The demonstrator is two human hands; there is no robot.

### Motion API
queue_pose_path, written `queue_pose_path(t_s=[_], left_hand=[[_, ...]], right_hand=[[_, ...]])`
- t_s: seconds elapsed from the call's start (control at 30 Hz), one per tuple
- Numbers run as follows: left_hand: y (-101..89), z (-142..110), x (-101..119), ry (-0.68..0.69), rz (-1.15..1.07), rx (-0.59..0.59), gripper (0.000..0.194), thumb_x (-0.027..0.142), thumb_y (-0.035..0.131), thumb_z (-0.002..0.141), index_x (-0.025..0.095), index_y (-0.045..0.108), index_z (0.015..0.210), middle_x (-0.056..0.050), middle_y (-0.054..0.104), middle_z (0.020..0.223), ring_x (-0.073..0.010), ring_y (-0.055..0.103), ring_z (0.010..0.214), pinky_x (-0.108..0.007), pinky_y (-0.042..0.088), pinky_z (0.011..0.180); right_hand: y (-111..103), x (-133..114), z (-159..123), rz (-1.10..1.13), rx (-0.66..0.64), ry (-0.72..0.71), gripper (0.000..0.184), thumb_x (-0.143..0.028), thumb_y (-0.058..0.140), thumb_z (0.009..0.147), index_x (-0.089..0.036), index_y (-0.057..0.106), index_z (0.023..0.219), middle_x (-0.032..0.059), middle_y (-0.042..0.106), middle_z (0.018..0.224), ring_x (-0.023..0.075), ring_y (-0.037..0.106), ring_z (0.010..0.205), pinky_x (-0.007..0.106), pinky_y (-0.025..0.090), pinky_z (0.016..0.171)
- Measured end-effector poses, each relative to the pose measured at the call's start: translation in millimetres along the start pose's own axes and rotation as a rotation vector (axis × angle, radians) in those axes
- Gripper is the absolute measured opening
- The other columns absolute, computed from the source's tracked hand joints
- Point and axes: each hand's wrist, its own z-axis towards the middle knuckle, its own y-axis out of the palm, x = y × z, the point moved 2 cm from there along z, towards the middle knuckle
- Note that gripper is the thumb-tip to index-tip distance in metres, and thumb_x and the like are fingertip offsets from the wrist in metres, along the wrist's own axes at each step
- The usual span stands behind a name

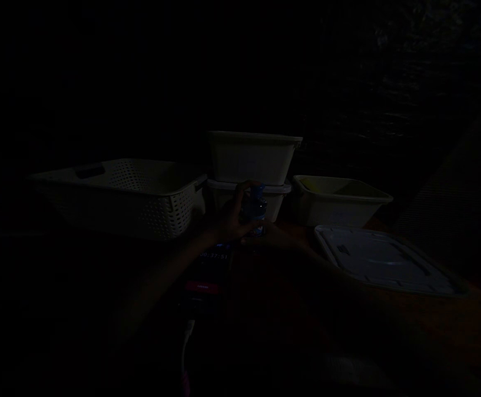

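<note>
The scene is very dark. A small bottle with a blue cap [257,207] stands in the middle of the table. My left hand [228,216] is wrapped round its left side, fingers curled over the top. At the bottle's base on the right lies my right hand [274,236], touching it; its fingers are hard to make out. A phone with a lit screen [209,270] lies just in front of my hands, a white cable [187,336] running from it toward me.
A white perforated basket [124,196] stands at the left. Two stacked white tubs [252,157] sit behind the bottle. Another open tub [339,201] is at the right, with a flat white lid [384,259] lying in front of it.
</note>
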Motion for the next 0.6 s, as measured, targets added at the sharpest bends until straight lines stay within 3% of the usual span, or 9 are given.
queue_pose_path(t_s=[0.17,0.6], left_hand=[[0.0,-1,-2,-0.007,-0.012,-0.01,0.077,0.028,0.069,0.071,0.028,0.022,0.133,-0.007,0.053,0.107,-0.0191,0.059,0.089,-0.031,0.053,0.069],[1.9,0,-6,-0.033,-0.01,0.038,0.077,0.023,0.07,0.07,0.029,0.025,0.132,-0.006,0.054,0.107,-0.0192,0.06,0.09,-0.031,0.053,0.071]], right_hand=[[6,-3,0,0.108,0.091,-0.022,0.046,-0.031,0.077,0.062,-0.016,0.06,0.102,0.0073,0.066,0.099,0.0189,0.064,0.088,0.032,0.053,0.076],[6,-10,-4,0.059,0.111,0.004,0.036,-0.028,0.073,0.068,-0.015,0.059,0.098,0.0079,0.066,0.092,0.019,0.064,0.084,0.032,0.054,0.073]])
